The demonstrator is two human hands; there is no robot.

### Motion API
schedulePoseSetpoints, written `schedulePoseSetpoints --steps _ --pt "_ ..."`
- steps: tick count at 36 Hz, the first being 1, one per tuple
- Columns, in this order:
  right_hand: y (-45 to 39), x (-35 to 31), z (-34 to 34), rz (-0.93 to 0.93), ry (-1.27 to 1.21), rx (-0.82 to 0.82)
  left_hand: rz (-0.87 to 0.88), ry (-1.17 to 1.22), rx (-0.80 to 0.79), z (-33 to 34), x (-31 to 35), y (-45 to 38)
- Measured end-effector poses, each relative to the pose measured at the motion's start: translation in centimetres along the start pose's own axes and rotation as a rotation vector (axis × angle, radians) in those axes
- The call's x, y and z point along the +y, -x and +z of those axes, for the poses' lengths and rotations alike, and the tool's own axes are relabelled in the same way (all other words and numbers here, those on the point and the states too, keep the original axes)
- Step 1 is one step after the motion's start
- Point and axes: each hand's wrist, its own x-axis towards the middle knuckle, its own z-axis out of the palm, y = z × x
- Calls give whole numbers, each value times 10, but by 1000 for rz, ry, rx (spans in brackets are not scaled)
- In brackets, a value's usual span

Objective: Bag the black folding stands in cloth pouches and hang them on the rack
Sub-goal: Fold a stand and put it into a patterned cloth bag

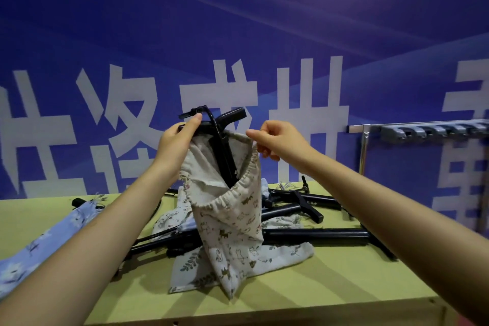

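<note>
The left hand (176,143) grips the black folding metal stand (221,149), upright; beside it the right hand (275,141) pinches the cat-print cloth pouch (232,222) rim.

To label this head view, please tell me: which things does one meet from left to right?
Blue flowered pouch → left hand → black stand in the cat-print pouch → right hand → rack.
</note>
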Motion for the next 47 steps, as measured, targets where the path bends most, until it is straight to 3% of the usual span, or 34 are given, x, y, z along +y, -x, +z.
schedulePoseSetpoints --steps 5,12,15,22,24,27,29,34,40,47 --pt "-4 10 5 145 -170 157 31 -16 32 10 -1 1" --pt "-2 9 -15 351 -680 89 52 -21 87 14 -2 1" --pt "-9 -7 -24 397 -865 88 80 -72 44 20 3 0" --pt "-41 -45 -45 417 -1007 137 146 -172 -99 34 14 -1" --pt "-44 -45 -36 313 -823 133 145 -178 -110 33 15 -4" --pt "-40 -22 -23 -140 125 169 140 -215 -156 30 15 -10" --pt "-40 -5 -22 -307 497 106 133 -229 -192 29 14 -11" --pt "-45 0 -26 -279 386 -33 134 -222 -218 33 11 -11" --pt "-50 13 -26 -182 319 31 2 -371 -242 25 -8 -2" --pt "-51 25 -27 -206 342 108 -234 -603 -297 -16 -21 22"
